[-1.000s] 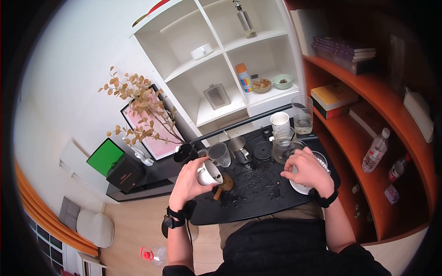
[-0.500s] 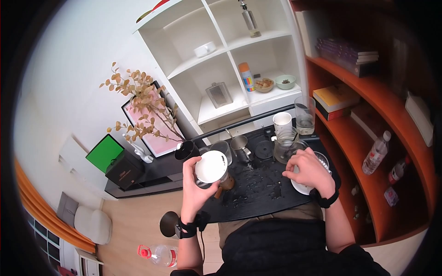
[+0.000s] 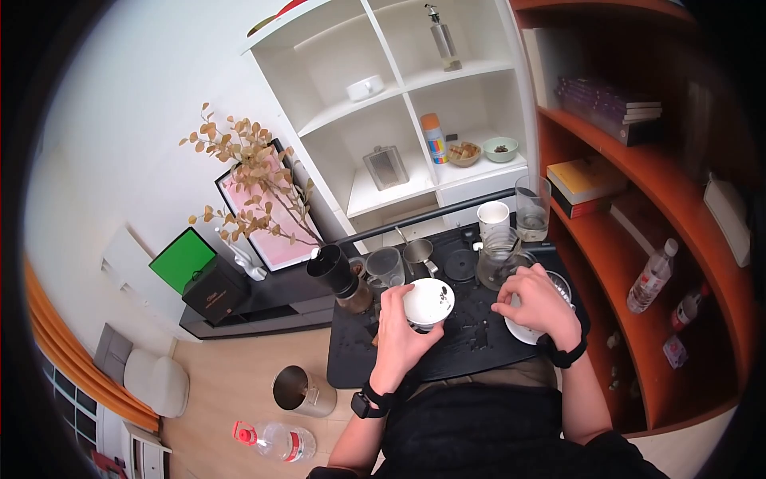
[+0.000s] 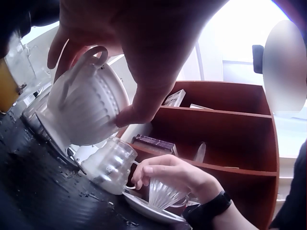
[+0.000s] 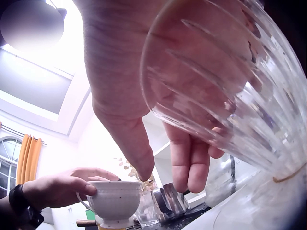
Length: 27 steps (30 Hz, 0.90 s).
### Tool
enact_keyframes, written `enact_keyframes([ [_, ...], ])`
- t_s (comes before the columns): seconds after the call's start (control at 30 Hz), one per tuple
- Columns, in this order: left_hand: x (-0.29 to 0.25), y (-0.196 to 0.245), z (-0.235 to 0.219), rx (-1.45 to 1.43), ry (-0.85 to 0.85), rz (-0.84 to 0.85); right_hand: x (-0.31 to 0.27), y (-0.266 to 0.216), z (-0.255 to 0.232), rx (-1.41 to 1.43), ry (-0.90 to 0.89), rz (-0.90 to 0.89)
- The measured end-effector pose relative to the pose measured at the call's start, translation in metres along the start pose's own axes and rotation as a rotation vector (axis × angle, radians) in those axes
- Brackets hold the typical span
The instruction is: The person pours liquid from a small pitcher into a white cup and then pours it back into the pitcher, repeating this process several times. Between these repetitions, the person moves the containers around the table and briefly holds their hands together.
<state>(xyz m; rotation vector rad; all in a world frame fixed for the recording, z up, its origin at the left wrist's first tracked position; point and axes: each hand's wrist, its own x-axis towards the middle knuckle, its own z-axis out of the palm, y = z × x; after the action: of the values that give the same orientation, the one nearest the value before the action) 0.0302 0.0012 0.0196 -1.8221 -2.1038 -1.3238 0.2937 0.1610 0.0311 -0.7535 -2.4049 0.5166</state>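
My left hand (image 3: pixel 405 334) holds a white teacup (image 3: pixel 424 300), thumb and fingers on its opposite sides, above the middle of the black table (image 3: pixel 363 369). Several dark bits lie on the cup's white inside. Its ribbed wall and handle show in the left wrist view. My right hand (image 3: pixel 538 303) hangs over a ribbed clear glass dripper (image 4: pixel 163 193), with bent, loose fingers and nothing between them. The dripper stands on a white saucer (image 4: pixel 148 210), largely hidden from the head view by the hand. A glass server (image 4: pixel 111 165) stands just beyond the right fingertips.
Along the table's back stand a grinder with a black top (image 3: pixel 333 271), a drinking glass (image 3: pixel 386 265), a steel pitcher (image 3: pixel 419 257), a white cup (image 3: pixel 493 215) and a tall glass (image 3: pixel 532 209). Small wet-looking bits dot the tabletop. A metal bin (image 3: pixel 319 397) stands on the floor at left.
My left hand has carried the cup right, from beside the grinder to the table's middle, turning its mouth up toward my head. The right hand has stayed over the saucer.
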Motion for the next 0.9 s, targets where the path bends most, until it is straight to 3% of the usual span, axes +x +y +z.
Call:
enact_keyframes([
  [0.23,-0.003,-0.015,0.012,0.116,0.009,0.097,0.001,0.001,0.001,-0.008,0.009,-0.022],
  [0.53,-0.007,-0.011,-0.020,0.172,-0.031,0.113,0.001,0.001,0.000,0.009,-0.003,-0.015],
  [0.6,-0.009,-0.013,-0.037,0.123,-0.030,-0.022,0.001,0.001,0.001,0.006,-0.001,-0.013],
  [0.7,-0.009,-0.036,-0.049,-0.184,0.133,-0.122,0.002,0.002,0.001,0.002,-0.006,-0.015],
  [0.83,-0.018,-0.050,-0.066,-0.074,0.139,-0.235,0.004,0.003,0.001,0.001,-0.069,0.025],
  [0.9,-0.024,-0.059,-0.066,0.038,0.061,-0.312,0.004,0.003,0.002,0.003,-0.056,0.022],
])
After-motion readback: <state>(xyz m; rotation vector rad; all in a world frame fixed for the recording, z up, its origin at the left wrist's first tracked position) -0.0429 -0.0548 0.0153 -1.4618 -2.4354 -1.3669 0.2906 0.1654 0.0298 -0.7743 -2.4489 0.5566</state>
